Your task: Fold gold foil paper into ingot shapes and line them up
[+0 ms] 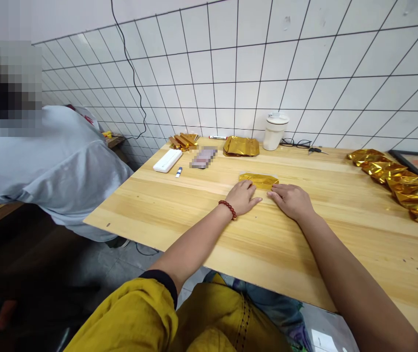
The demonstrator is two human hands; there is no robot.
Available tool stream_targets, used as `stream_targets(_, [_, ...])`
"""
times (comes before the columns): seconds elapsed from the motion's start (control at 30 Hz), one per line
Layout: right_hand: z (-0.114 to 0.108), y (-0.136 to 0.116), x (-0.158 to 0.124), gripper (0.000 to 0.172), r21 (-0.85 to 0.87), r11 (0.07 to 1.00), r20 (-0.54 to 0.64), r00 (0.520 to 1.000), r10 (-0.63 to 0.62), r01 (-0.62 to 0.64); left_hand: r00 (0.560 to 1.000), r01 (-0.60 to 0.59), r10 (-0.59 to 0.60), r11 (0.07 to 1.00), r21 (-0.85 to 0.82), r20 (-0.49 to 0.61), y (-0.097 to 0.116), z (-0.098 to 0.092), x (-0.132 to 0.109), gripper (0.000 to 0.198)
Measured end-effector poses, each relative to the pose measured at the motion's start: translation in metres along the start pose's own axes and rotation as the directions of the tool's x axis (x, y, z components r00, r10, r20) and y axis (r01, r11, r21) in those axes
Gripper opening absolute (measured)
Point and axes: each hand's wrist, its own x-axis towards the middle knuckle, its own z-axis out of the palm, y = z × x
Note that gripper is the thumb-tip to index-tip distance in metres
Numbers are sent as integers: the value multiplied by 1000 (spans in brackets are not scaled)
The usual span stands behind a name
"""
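Cup: white, upright, at the wall side of the table; its lid [277, 118] is on, so what the cup [275, 136] holds cannot be seen.
Foil: a gold sheet [262, 180], flat on the table [194, 215] before the person, lying crosswise at the fingertips.
Left hand: the left hand [243, 196] is palm down, fingers over the foil's near left part, thumb pointing right; a red bracelet [228, 209] rings the wrist.
Right hand: the right hand [294, 199] is palm down, fingers together at the foil's right end, thumb pointing left.
Grip: both hands loosely spread, thumbs apart from fingers, pressing or resting on the foil, not closed round it.
Arms: both reach forward, the left in a mustard sleeve [131, 313], wrists low over the table.
Stack: gold sheets [241, 145] left of the cup.
Strips: folded gold pieces [185, 141] at the far left corner.
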Motion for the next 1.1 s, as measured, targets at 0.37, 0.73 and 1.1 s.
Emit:
stream_targets(0.37, [5,7,-1,50,-32,999,-68,998,-17,15,1000,3,-3,1000,9,-12,-2,2,0,39])
stream_targets(0.73, [7,-1,0,60,-38,999,-183,983,-36,30,1000,-1,1,1000,1,2,-2,1,-1,36])
stream_targets(1.1, [24,2,2,62,89,972,156,961,-229,217,1000,-7,7,1000,18,-20,-2,2,-1,40])
